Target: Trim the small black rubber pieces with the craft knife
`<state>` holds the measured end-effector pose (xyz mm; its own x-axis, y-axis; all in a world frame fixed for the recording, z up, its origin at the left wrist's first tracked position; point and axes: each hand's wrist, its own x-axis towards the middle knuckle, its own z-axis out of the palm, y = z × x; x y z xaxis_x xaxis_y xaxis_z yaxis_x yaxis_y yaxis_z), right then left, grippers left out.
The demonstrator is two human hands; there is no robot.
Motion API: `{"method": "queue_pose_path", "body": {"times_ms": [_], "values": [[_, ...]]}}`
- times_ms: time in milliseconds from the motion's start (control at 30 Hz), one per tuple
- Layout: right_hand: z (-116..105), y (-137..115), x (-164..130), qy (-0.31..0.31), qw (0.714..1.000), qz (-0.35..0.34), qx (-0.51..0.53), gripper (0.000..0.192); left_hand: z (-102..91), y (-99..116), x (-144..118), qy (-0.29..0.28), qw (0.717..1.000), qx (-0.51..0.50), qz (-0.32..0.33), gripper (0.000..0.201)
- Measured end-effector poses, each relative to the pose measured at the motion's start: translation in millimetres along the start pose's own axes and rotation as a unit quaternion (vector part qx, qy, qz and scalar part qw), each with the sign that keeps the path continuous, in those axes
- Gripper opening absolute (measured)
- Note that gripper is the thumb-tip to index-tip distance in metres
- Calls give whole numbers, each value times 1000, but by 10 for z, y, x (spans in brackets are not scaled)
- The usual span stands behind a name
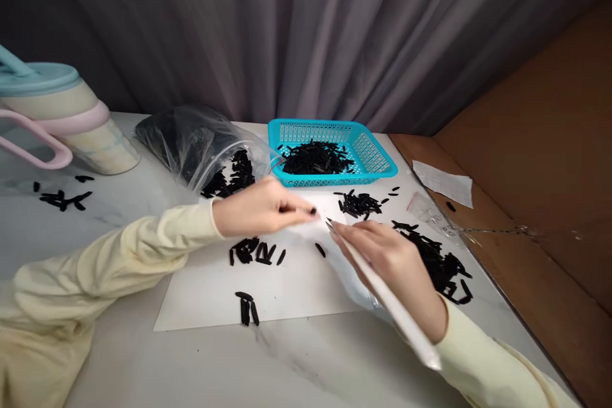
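Pinching 1 black piece (313,210) in left hand (258,207), right hand (396,268) blurred, holding white stick (382,296)

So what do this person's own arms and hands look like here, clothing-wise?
Both arms wear loose, pale yellow long sleeves that end at the wrists with ribbed cuffs. The left hand and right hand are bare: no gloves, and no rings or watch that I can see.

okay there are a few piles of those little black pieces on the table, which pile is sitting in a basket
The pile in the blue basket at the back of the table. The other piles lie loose on the white sheet, on the tabletop, or in the clear bag.
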<state>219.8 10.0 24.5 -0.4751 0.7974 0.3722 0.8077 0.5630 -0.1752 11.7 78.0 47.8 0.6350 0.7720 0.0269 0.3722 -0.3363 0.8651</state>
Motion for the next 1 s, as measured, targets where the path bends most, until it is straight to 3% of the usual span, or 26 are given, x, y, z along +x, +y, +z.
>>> {"method": "queue_pose_path", "body": {"times_ms": [67, 133, 267, 367, 467, 500, 533, 567, 633, 700, 800, 900, 1000], "values": [[117, 28, -71, -20, 995, -63, -71, 26, -146, 16, 292, 51, 970, 232, 42, 24], [213, 16, -120, -22, 986, -118, -113, 28, -254, -22, 584, 61, 937, 344, -10, 21], [295, -23, -148, -15, 975, -184, -121, 28, -332, -120, 916, 101, 922, 370, -45, 10], [268, -21, -144, 6, 984, -171, -57, 25, -255, -77, 839, 95, 932, 348, -40, 14], [199, -43, -141, 48, 994, -98, 28, 22, -59, 41, 555, 50, 963, 265, -30, 37], [175, -61, -144, 58, 994, -67, 57, 19, 21, 72, 437, 10, 991, 118, -64, 44], [154, -81, -149, 63, 994, -40, 84, 17, 101, 90, 317, -30, 994, -15, -101, 48], [138, -101, -157, 62, 993, -19, 103, 15, 173, 95, 200, -60, 983, -116, -132, 49], [128, -123, -180, 46, 993, -3, 106, 17, 272, 71, -13, -94, 955, -225, -171, 45], [147, -113, -201, 10, 997, 8, 78, 21, 299, 20, -187, -78, 942, -260, -198, 41], [201, -69, -193, -81, 994, 54, 56, 13, 249, -61, -378, -33, 933, -278, -227, 36], [256, -57, -119, -160, 984, 68, 40, 27, 208, -130, -496, -27, 877, -384, -287, 28], [293, -78, -12, -198, 979, 37, -18, 38, 215, -174, -550, -28, 815, -475, -330, 20]]}}
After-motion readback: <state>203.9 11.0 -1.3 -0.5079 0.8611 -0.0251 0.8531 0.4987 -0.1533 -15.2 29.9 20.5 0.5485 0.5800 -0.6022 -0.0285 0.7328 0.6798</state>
